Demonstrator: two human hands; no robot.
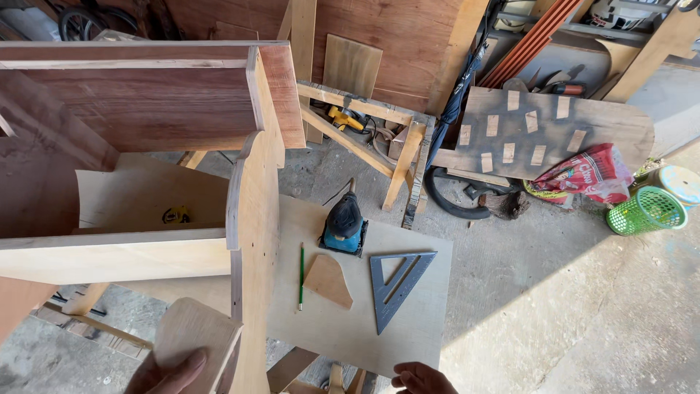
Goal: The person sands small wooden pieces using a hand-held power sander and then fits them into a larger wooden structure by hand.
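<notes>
Two hands low in the head view. Left hand point(171, 373) at the bottom edge, gripping a small curved plywood piece point(191, 337), thumb laid across its face, other fingers hidden behind the wood. Right hand point(421, 379) just beyond the near edge of the plywood table point(364, 328), fingers curled loosely, holding nothing, only knuckles showing. Lying on the table: a green pencil point(300, 276), a small tan offcut point(329, 280) just beside it, a grey triangular square point(397, 284) to the right, a blue-and-black sander point(344, 225) at the far edge. Standing at left, touching the table's side: an unfinished plywood cabinet point(146, 146). Farther off on the concrete floor: a wooden sawhorse point(379, 138), a green basket point(646, 210).
</notes>
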